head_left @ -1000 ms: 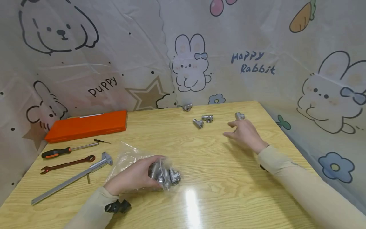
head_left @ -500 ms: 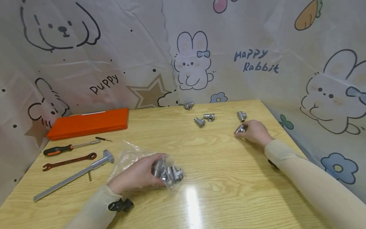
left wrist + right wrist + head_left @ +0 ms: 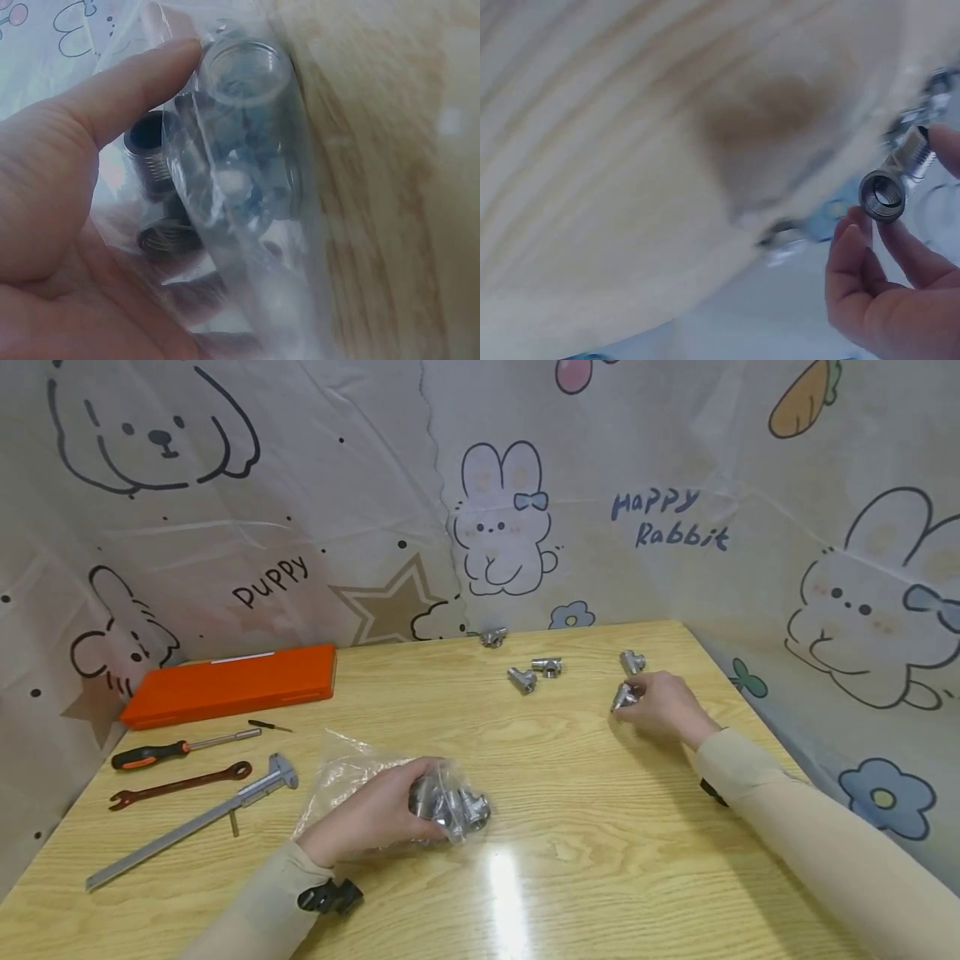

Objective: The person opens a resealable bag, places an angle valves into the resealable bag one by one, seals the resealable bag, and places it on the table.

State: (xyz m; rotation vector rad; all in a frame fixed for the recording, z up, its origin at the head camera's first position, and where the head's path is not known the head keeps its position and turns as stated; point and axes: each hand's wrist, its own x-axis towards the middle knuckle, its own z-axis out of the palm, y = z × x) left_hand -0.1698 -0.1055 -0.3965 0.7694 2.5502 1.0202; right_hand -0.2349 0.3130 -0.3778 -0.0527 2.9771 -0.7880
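My left hand grips a clear plastic bag low over the table. Through its film show several silvery metal tee fittings; the left wrist view shows a threaded fitting between thumb and fingers. Farther off on the right, my right hand pinches one tee fitting between thumb and fingertips. In the right wrist view the held fitting's threaded opening faces the camera. Just behind that hand another tee fitting lies on the wood.
Towards the back of the wooden table lie three fittings, among them a tee fitting. On the left are an orange case, a screwdriver, a small screwdriver, a wrench and a caliper. A printed cloth hangs behind.
My right hand, with fingers apart one second ago, now pinches a tee fitting and sits slightly farther right. My left hand has shifted a little to the right with the bag.
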